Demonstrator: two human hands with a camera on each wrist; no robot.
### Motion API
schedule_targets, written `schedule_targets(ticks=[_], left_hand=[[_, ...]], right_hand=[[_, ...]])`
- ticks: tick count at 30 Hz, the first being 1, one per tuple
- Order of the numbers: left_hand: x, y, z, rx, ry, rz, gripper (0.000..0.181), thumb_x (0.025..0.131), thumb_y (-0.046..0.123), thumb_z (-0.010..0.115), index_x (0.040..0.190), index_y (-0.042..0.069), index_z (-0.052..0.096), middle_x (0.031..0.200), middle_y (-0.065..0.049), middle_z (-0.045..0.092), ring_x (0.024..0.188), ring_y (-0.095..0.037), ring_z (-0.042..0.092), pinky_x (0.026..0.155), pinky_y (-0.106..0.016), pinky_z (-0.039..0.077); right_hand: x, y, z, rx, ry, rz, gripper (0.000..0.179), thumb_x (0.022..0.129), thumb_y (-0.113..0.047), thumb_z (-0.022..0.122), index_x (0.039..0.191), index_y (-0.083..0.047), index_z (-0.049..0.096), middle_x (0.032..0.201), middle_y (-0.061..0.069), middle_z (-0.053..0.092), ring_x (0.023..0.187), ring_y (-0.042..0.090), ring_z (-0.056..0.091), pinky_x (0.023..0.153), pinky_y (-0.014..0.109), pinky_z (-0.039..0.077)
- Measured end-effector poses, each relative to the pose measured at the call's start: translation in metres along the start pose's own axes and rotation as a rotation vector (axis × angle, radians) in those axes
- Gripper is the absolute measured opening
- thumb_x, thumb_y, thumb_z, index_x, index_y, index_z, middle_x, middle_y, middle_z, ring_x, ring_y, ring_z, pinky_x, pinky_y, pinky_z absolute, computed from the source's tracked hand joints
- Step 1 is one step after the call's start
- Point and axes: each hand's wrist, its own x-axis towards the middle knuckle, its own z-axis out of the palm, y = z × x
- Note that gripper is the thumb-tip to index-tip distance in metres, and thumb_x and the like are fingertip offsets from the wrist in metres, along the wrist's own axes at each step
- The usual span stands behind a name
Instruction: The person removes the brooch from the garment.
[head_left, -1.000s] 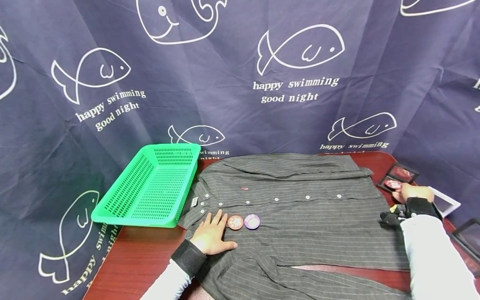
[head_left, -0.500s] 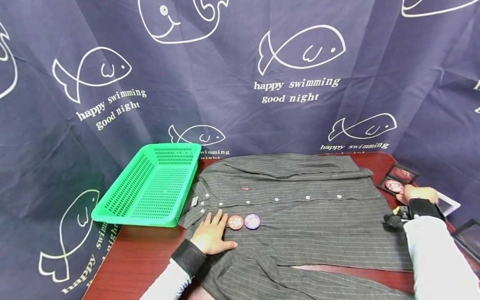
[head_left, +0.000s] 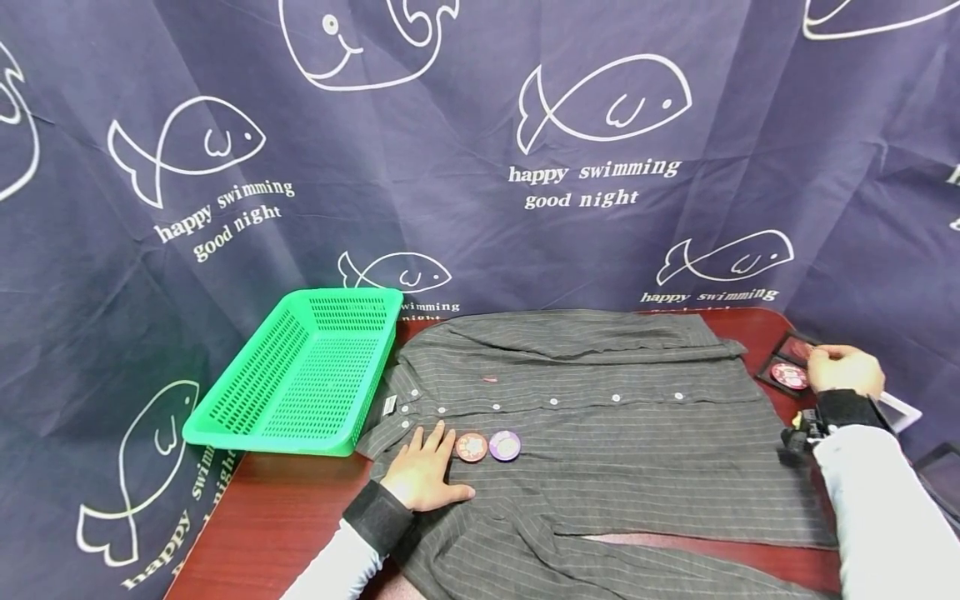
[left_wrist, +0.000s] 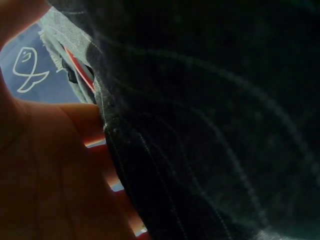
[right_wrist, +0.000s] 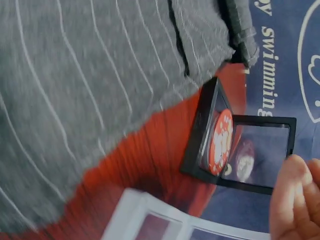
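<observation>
My left hand [head_left: 422, 470] lies on a dark grey pinstriped shirt [head_left: 637, 450], fingers spread, beside an orange-brown round badge [head_left: 472, 446]. A purple round badge [head_left: 505, 446] is just right of that one. At the table's right side, my right hand [head_left: 846, 371] pinches the edge of the clear lid [right_wrist: 270, 145] of a small black display case [right_wrist: 202, 130]. The case stands open like a book, with a red-and-white round badge [right_wrist: 221, 142] in its other half. In the left wrist view, the palm and fingers [left_wrist: 55, 165] are by dark shirt cloth.
A green perforated basket [head_left: 360, 408] stands at the left by the collar. Close to the display case is a white frame [head_left: 900, 410]; a dark frame [head_left: 941, 475] lies further right. The red-brown table [head_left: 285, 508] shows at the front left. A blue printed curtain [head_left: 480, 217] hangs behind.
My right hand has moved from beside the red-and-white badge up to the case's lid, and the badge now shows more fully. The left hand has stayed in place.
</observation>
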Motion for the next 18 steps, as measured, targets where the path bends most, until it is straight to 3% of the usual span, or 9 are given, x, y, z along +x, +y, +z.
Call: schedule_targets(ticks=[2, 8, 13, 18], left_hand=[[0.000, 0.000, 0.000, 0.001, 0.000, 0.000, 0.097, 0.074, 0.061, 0.072, 0.146, 0.002, 0.043, 0.154, -0.020, 0.037, 0.139, -0.052, 0.033, 0.106, -0.065, 0.035], [0.001, -0.001, 0.000, 0.002, 0.004, 0.003, 0.097, 0.074, 0.060, 0.072, 0.146, 0.002, 0.043, 0.154, -0.020, 0.037, 0.139, -0.052, 0.033, 0.106, -0.064, 0.035], [-0.001, 0.001, -0.001, 0.001, -0.003, -0.001, 0.097, 0.074, 0.060, 0.072, 0.146, 0.002, 0.043, 0.154, -0.020, 0.037, 0.139, -0.052, 0.033, 0.106, -0.064, 0.035], [-0.002, 0.004, -0.004, -0.002, -0.019, -0.006, 0.096, 0.075, 0.060, 0.072, 0.146, 0.002, 0.043, 0.154, -0.020, 0.037, 0.140, -0.052, 0.032, 0.106, -0.065, 0.035]], right_hand=[[0.003, -0.002, 0.001, -0.034, 0.016, -0.060, 0.048, 0.091, -0.022, 0.040, 0.127, 0.006, 0.057, 0.128, 0.030, 0.055, 0.115, 0.051, 0.052, 0.079, 0.052, 0.042], [0.010, -0.008, 0.001, -0.136, -0.017, -0.184, 0.053, 0.091, -0.020, 0.038, 0.135, 0.008, 0.048, 0.132, 0.037, 0.048, 0.115, 0.059, 0.046, 0.092, 0.062, 0.037], [0.013, -0.006, 0.001, -0.230, -0.090, -0.266, 0.057, 0.090, -0.020, 0.038, 0.135, 0.015, 0.039, 0.134, 0.043, 0.039, 0.113, 0.063, 0.042, 0.093, 0.066, 0.037], [0.014, 0.002, 0.002, -0.316, -0.159, -0.333, 0.050, 0.085, -0.016, 0.045, 0.119, 0.021, 0.040, 0.120, 0.045, 0.042, 0.107, 0.065, 0.039, 0.085, 0.070, 0.037]])
